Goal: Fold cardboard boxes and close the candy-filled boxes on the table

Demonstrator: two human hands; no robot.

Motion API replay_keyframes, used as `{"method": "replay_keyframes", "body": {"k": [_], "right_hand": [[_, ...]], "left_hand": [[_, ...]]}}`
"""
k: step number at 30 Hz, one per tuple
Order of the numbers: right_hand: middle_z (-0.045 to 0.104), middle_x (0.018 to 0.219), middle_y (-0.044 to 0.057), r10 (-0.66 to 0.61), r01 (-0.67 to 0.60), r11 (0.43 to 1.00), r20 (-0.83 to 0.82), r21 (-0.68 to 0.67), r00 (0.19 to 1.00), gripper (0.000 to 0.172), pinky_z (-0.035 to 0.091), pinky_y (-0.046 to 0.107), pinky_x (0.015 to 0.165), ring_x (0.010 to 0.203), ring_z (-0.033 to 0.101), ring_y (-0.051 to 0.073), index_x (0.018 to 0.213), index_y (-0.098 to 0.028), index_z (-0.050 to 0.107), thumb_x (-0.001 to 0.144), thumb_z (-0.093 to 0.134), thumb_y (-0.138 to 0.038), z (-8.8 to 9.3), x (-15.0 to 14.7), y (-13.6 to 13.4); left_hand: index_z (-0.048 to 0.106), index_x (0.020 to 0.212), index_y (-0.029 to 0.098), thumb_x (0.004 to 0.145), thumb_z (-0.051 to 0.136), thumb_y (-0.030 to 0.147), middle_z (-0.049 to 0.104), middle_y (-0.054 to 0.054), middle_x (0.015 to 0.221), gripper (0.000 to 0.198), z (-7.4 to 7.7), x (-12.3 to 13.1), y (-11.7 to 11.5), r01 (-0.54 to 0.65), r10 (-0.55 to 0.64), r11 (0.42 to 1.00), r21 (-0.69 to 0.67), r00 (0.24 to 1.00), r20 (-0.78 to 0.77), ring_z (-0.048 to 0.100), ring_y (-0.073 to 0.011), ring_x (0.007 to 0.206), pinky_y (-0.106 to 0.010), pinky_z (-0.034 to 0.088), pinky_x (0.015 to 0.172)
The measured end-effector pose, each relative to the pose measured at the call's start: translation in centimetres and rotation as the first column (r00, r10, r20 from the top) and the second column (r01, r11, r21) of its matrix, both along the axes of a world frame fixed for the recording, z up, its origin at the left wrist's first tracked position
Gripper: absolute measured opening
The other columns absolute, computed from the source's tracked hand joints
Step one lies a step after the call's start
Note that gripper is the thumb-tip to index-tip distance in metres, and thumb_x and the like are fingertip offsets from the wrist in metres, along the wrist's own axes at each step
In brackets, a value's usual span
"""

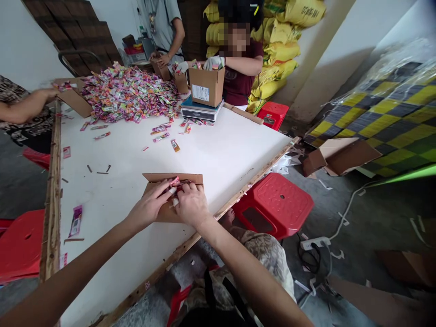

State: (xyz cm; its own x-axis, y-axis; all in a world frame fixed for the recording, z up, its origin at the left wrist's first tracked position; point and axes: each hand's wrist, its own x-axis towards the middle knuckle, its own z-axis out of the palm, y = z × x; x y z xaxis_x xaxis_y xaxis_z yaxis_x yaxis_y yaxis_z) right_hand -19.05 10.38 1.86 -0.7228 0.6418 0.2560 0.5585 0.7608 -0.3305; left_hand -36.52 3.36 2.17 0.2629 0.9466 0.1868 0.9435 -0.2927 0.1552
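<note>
A small open cardboard box (166, 215) stands on the white table close to me, its back flap raised. Pink snack packets (175, 181) show in its mouth. My left hand (153, 205) lies over the box's left side, fingers stretched onto the packets, with a white wrap on one finger. From the right, my right hand (192, 203) reaches over the rim with its fingers bent inward; another white wrap shows near its thumb. What the right fingertips hold, if anything, is hidden.
A big heap of packets (129, 93) covers the table's far side. Behind it, a co-worker's gloved hand (214, 62) is at a box (207, 86) on a scale (200, 110). Other people work at left and back. Red stools (277, 202) and a power strip (315, 243) are at right.
</note>
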Motion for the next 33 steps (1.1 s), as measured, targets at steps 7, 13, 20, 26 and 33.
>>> {"method": "replay_keyframes", "body": {"k": [7, 13, 20, 26, 33], "right_hand": [[0.032, 0.141, 0.014, -0.128, 0.135, 0.991, -0.229, 0.014, 0.965, 0.061, 0.024, 0.049, 0.106, 0.127, 0.028, 0.030, 0.140, -0.017, 0.031, 0.084, 0.051, -0.033, -0.2, 1.1, -0.8], [0.024, 0.147, 0.014, -0.126, 0.137, 0.990, -0.197, 0.042, 0.972, 0.080, 0.004, 0.055, 0.112, 0.136, 0.011, 0.030, 0.146, -0.012, 0.011, 0.082, 0.053, -0.037, 0.4, 0.9, -0.8], [0.048, 0.115, 0.010, -0.154, 0.177, 0.981, -0.238, 0.079, 0.959, 0.050, 0.015, 0.050, 0.109, 0.106, 0.039, 0.026, 0.130, -0.018, 0.043, 0.086, 0.051, -0.041, -0.1, 1.1, -1.4], [0.049, 0.090, 0.006, -0.120, 0.143, 0.979, -0.157, 0.147, 0.980, 0.023, 0.026, 0.043, 0.101, 0.090, 0.042, 0.023, 0.090, -0.019, 0.059, 0.086, 0.053, -0.041, -0.7, 1.1, -1.1], [0.053, 0.092, 0.007, -0.006, 0.019, 0.988, -0.089, 0.154, 0.996, 0.025, 0.023, 0.041, 0.104, 0.095, 0.046, 0.022, 0.091, -0.018, 0.061, 0.085, 0.054, -0.042, -0.9, 1.1, -0.5]], "left_hand": [[0.056, 0.114, 0.016, 0.084, 0.036, 0.013, 0.059, -0.008, 0.121, 0.036, 1.4, 0.4, 2.1, 0.068, -0.079, 0.993, -0.093, 0.989, -0.122, 0.050, -0.0216, 0.117, -0.041, 0.033, 0.108], [0.057, 0.077, 0.018, 0.085, 0.038, 0.016, 0.064, -0.005, 0.079, 0.021, 1.4, 0.9, 3.0, 0.038, -0.051, 0.997, -0.072, 0.979, -0.195, 0.060, -0.0213, 0.082, -0.040, 0.043, 0.085], [0.056, 0.098, 0.016, 0.084, 0.051, 0.026, 0.058, -0.015, 0.108, 0.017, 0.1, 0.8, 0.3, -0.143, 0.209, 0.866, 0.480, 0.974, -0.089, 0.052, -0.0256, 0.104, -0.040, 0.040, 0.090], [0.058, 0.095, 0.021, 0.086, 0.052, 0.025, 0.064, -0.007, 0.103, 0.011, 0.4, 1.2, -0.2, 0.005, 0.108, 0.886, 0.463, 0.970, -0.217, 0.057, -0.0217, 0.094, -0.039, 0.036, 0.084], [0.062, 0.084, 0.020, 0.090, 0.043, 0.022, 0.067, -0.005, 0.097, 0.019, 0.6, 1.2, 0.4, -0.047, 0.065, 0.960, 0.276, 0.996, -0.057, 0.058, -0.0190, 0.096, -0.037, 0.041, 0.092]]}}
